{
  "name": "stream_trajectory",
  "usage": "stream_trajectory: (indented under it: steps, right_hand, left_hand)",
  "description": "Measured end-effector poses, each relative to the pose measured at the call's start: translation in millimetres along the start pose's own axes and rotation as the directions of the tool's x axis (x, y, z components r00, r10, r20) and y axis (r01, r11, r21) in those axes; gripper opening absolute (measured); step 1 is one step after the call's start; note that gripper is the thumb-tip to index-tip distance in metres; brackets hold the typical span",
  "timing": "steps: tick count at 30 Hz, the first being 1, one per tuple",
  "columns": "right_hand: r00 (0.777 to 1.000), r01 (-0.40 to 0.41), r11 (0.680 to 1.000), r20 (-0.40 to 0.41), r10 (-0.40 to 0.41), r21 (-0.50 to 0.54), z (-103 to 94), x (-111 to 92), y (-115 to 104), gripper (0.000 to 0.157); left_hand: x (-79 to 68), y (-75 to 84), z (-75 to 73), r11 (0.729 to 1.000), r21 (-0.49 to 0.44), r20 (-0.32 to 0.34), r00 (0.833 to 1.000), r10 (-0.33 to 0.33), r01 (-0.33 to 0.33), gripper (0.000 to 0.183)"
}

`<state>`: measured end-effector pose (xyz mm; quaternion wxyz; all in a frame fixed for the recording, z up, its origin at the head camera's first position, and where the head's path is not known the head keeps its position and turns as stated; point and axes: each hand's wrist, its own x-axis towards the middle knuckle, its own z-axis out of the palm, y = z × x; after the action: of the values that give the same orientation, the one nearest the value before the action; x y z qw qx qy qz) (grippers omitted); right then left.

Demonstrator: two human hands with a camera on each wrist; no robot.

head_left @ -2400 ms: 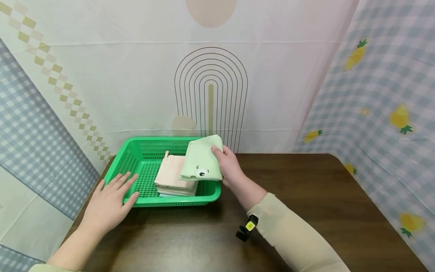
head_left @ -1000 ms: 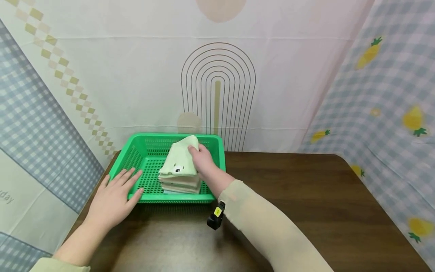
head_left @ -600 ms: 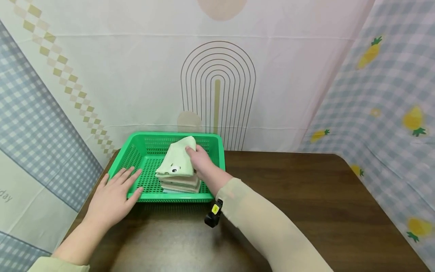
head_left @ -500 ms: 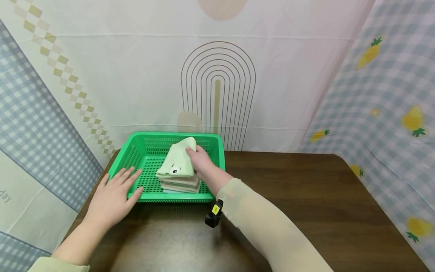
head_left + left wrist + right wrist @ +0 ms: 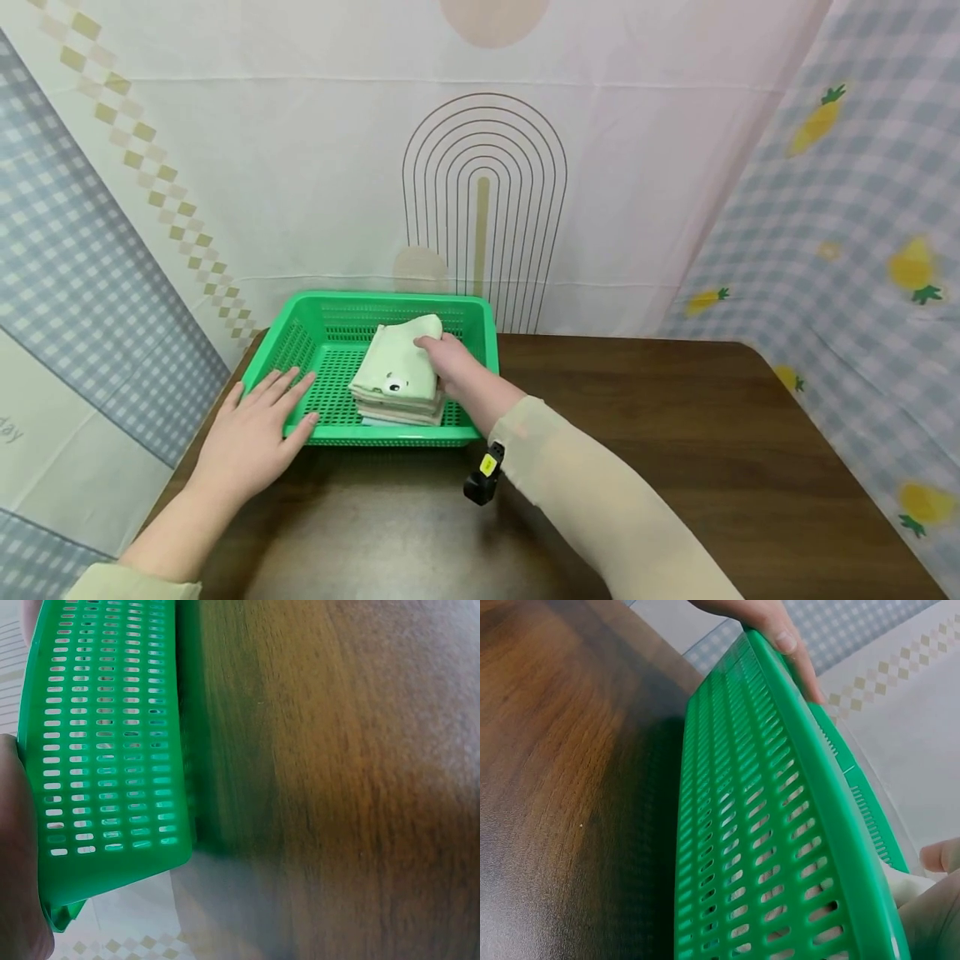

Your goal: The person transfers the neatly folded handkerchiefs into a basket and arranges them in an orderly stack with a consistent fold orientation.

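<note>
A green plastic basket stands at the back left of the table. My left hand rests with spread, straight fingers on its front left corner; the left wrist view shows this hand beside the slotted basket wall. Inside, toward the right, a folded light green towel with an eye-like print lies on a stack of folded towels, pale beige with light blue at the bottom. My right hand pinches the green towel's right edge, thumb on top and other fingers hidden. The towel's far right corner is slightly raised.
The dark wooden table extends right and in front of the basket. A white printed cloth hangs close behind it, with checked cloths at the sides. A black wrist camera hangs below my right sleeve.
My right hand has carried the green towel left and down from the basket's right rim onto the stack, where it now lies flatter. The left hand stays on the basket corner.
</note>
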<state>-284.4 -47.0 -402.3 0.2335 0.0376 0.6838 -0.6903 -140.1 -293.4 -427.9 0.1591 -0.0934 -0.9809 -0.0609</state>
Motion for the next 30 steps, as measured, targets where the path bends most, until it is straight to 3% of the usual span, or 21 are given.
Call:
stream_trajectory:
  steps: [8, 16, 30]
  right_hand:
    - [1.0, 0.024, 1.0, -0.012, -0.025, -0.012, -7.8, -7, -3, 0.059]
    - [0.995, 0.077, 0.989, -0.058, -0.085, -0.127, -12.2, -16, -3, 0.067]
    - [0.99, 0.109, 0.985, -0.079, -0.121, -0.137, -22.3, -25, -4, 0.066]
  left_hand:
    - [-0.1, 0.2, -0.3, 1.0, -0.007, 0.006, 1.0, -0.005, 0.005, 0.062]
    - [-2.3, -0.9, -2.2, 1.0, -0.012, -0.007, 1.0, -0.01, 0.01, 0.063]
    - [0.6, -1.0, 0.6, 0.998, -0.061, -0.012, 1.0, -0.02, 0.019, 0.068]
